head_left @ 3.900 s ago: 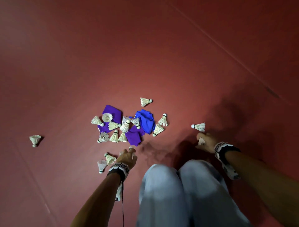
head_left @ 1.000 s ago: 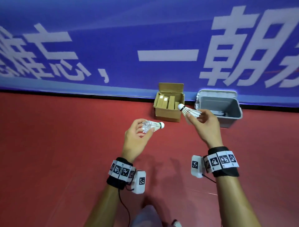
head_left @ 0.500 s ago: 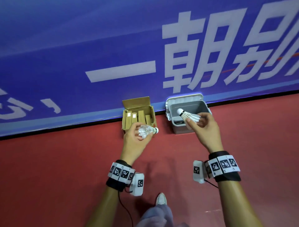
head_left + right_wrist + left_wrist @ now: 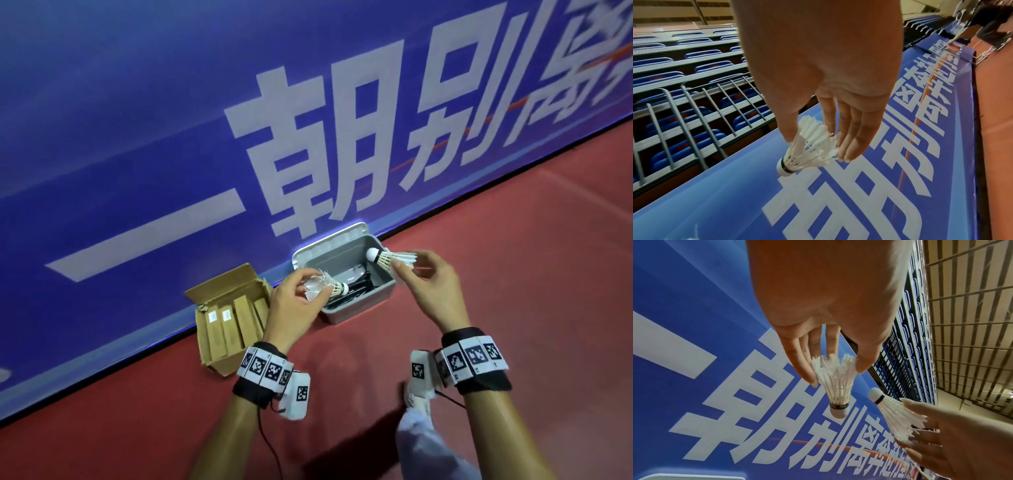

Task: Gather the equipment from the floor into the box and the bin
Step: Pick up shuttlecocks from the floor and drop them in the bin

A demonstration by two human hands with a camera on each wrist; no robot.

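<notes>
My left hand (image 4: 294, 305) pinches a white feather shuttlecock (image 4: 329, 286) by its skirt, cork pointing right, over the near left part of the grey plastic bin (image 4: 356, 308). My right hand (image 4: 431, 284) pinches a second shuttlecock (image 4: 390, 257) above the bin's right rim, cork pointing left. The left wrist view has the first shuttlecock (image 4: 835, 386) between thumb and fingers, with the second shuttlecock (image 4: 894, 412) beside it. The right wrist view gives the second shuttlecock (image 4: 807, 149) held at the feathers. An open cardboard box (image 4: 215, 356) with several long cartons stands left of the bin.
Box and bin sit on the red floor (image 4: 513, 274) against a blue banner wall (image 4: 171, 137) with large white characters. Dark items lie in the bin's bottom. My shoe and trouser leg (image 4: 424, 431) show below the hands. Railings and blue seats (image 4: 684, 97) rise behind the banner.
I went from picking shuttlecocks off the floor pile to standing at the containers. Over the last second both hands have come closer to the bin, each holding its shuttlecock.
</notes>
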